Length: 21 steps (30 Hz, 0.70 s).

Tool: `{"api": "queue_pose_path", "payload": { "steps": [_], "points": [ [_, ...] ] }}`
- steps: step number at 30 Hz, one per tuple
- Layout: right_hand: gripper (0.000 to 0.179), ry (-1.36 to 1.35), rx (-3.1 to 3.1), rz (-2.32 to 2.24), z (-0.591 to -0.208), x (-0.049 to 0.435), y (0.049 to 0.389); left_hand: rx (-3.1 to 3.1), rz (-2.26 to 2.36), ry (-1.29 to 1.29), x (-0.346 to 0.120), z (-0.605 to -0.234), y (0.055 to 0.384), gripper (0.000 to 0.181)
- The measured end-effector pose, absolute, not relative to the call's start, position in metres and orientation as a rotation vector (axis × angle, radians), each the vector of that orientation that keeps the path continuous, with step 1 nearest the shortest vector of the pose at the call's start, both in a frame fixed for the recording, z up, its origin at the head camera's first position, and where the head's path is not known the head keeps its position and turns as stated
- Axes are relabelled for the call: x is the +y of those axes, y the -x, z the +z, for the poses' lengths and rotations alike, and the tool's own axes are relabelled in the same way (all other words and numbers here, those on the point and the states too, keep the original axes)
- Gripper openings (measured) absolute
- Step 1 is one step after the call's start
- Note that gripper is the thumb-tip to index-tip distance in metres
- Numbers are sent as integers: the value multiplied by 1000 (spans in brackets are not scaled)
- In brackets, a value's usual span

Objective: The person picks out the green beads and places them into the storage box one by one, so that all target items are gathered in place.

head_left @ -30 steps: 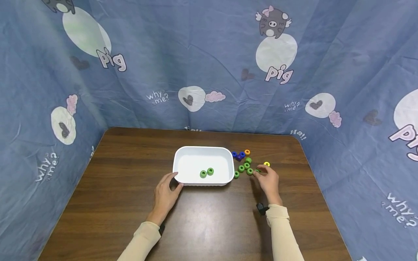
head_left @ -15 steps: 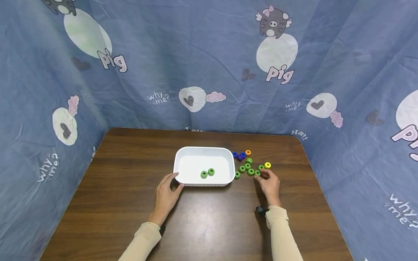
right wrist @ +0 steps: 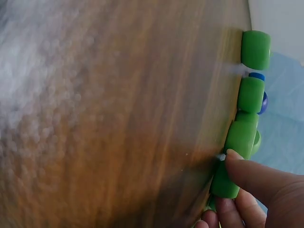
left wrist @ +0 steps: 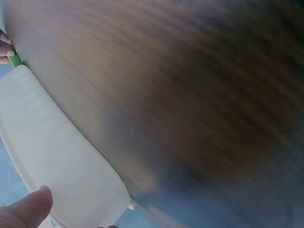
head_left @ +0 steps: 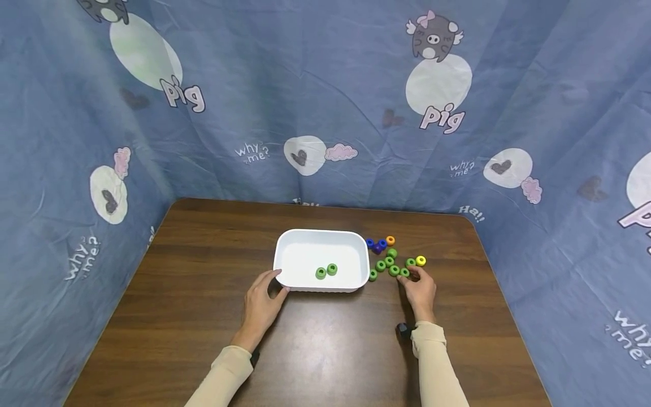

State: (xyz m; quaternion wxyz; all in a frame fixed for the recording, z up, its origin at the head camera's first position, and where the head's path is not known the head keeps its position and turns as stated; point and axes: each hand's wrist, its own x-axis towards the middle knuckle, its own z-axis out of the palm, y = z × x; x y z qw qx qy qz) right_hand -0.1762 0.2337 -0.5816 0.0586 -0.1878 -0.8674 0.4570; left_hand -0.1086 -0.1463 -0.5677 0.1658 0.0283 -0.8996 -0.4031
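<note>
At the near left corner of a white plastic tray (head_left: 320,288), my left hand (head_left: 261,308) holds the rim, fingers on the left end and thumb on the front wall. In the left wrist view the thumb presses the tray's outer wall (left wrist: 57,137). Two green beads (head_left: 326,271) with holes lie inside the tray. Right of it, my right hand (head_left: 421,294) pinches another green bead (right wrist: 224,184) between thumb and fingers, low at the table. Several more green beads (head_left: 385,264) stand close by, just left of and beyond that hand.
Blue and purple beads (head_left: 377,246) and an orange bead (head_left: 390,241) lie beyond the green ones, near the tray's right end. One yellow bead (head_left: 420,260) sits just past my right fingers. A patterned blue cloth (head_left: 325,102) hangs behind the wooden table (head_left: 325,350).
My right hand has come slightly nearer and its fingers now pinch the nearest green bead, uncovering another green bead and the yellow one. My left hand stays on the tray. The head view shifts slightly.
</note>
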Motion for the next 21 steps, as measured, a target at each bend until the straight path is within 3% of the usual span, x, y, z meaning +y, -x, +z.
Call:
{"api": "queue_pose_path", "payload": {
  "steps": [21],
  "points": [
    [39, 619, -2616, 1279, -583, 229, 176, -2542, -1148, -78, -146, -569, 109, 47]
  ]
}}
